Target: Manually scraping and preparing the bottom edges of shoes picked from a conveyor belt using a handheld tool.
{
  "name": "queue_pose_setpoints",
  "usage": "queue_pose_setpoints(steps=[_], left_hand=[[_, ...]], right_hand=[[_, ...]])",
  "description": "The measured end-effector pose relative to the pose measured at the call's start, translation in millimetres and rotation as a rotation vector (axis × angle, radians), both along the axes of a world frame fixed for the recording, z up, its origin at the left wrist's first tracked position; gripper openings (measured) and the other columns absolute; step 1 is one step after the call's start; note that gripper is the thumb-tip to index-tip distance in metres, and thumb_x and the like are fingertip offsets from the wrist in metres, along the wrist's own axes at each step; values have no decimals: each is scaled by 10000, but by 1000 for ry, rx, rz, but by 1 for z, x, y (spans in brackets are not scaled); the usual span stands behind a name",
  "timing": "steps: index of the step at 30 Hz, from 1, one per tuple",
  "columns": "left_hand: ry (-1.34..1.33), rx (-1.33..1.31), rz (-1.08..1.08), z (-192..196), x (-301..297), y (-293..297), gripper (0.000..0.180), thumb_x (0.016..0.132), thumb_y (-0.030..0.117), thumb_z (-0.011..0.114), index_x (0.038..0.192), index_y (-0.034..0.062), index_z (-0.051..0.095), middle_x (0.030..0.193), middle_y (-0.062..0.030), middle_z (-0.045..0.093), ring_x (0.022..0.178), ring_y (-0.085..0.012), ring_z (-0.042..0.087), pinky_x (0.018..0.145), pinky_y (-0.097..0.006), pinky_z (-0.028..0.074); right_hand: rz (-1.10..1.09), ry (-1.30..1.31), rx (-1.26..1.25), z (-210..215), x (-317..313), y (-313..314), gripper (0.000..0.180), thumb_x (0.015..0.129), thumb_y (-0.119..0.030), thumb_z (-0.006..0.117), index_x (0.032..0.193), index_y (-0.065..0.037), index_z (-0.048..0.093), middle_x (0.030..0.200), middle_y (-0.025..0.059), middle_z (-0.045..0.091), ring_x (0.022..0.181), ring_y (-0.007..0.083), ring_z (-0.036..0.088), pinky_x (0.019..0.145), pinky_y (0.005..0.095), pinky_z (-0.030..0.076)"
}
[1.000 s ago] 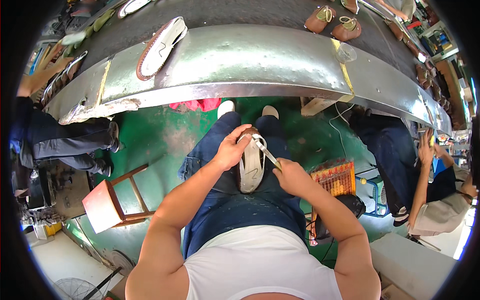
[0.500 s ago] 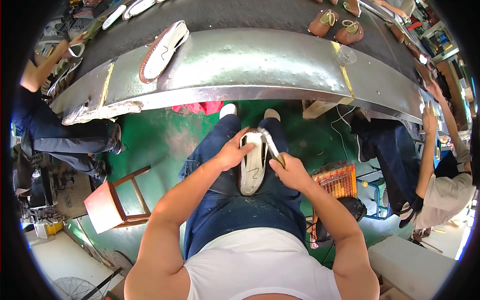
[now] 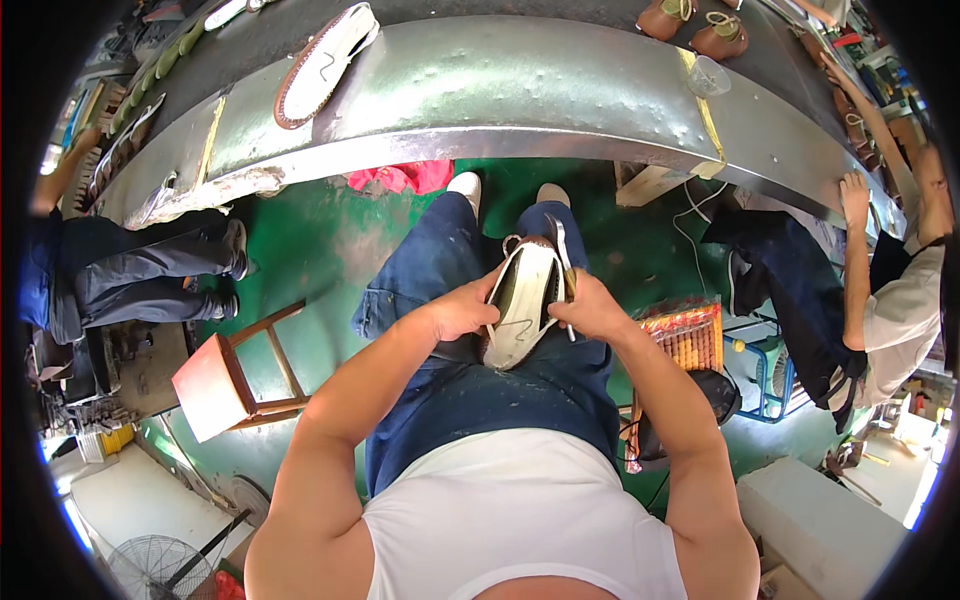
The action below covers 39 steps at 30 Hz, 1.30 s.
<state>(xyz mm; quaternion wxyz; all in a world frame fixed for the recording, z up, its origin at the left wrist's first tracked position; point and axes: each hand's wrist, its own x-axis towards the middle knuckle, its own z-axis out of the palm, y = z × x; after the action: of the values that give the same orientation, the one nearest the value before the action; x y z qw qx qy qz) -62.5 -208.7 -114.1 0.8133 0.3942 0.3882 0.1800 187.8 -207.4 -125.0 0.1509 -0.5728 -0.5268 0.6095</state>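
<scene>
A shoe [image 3: 527, 285] with a pale cream underside and brown edging is held above my lap, between my thighs. My left hand [image 3: 467, 310] grips its left side, thumb pressed on the near part. On the other side, my right hand [image 3: 590, 308] pinches the shoe's edge with the thumb. That same hand keeps hold of a hand tool [image 3: 559, 240] with a curved silver head, standing along the shoe's right side. Fingers hide most of the tool's handle, so its exact kind is unclear.
Across the front runs a metal-edged bench [image 3: 520, 80]. On it lie another pale-bottomed shoe [image 3: 325, 65], brown shoes [image 3: 718, 40] and a clear cup [image 3: 710, 76]. A wooden stool [image 3: 215, 388] stands left, a beaded seat [image 3: 685, 335] right. Co-workers are at both sides, one hand [image 3: 855, 198] on the bench.
The tool has swung from slanting over the shoe to lying along its right side. My right hand has come onto the shoe's edge. The shoe has tilted, and the view has shifted slightly.
</scene>
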Motion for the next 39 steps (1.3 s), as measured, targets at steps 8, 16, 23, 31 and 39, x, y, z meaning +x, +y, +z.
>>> queue_pose_setpoints(steps=[8,16,23,31,39], left_hand=[[353,261,7,1,9,-39,1043,764,54,727,1564,-7,61,1521,-198,372,1382,-255,407,1146,-314,306],[250,362,69,-30,9,-60,950,822,119,617,1553,-48,32,1574,-213,283,1457,-243,287,1189,-309,201],[-202,-149,465,-39,21,-71,700,1055,379,357,1552,-43,101,1612,-164,219,1482,-228,222,1195,-308,179],[482,216,642,-61,36,-60,573,1079,370,272,1428,-53,439,1427,-201,518,1345,-294,469,1122,-345,337],[638,544,486,-50,31,-66,479,1058,262,344,1380,-67,476,1358,-297,530,1261,-438,520,1056,-406,423]], right_hand=[[292,-443,170,68,32,-29,371,930,-273,577,1143,29,542,945,298,652,940,487,611,838,526,485],[744,-607,520,85,9,-36,495,845,-94,618,1284,103,504,1085,249,630,1031,379,623,800,465,540],[1113,-675,313,95,-9,-10,262,821,-167,636,1009,14,624,916,235,684,865,349,691,727,446,554],[675,-481,629,26,4,-63,242,836,-145,639,1018,-9,557,861,162,628,775,345,652,707,436,536],[638,-479,582,50,21,-53,498,856,-157,654,1294,33,512,996,188,632,897,355,661,773,443,540]])
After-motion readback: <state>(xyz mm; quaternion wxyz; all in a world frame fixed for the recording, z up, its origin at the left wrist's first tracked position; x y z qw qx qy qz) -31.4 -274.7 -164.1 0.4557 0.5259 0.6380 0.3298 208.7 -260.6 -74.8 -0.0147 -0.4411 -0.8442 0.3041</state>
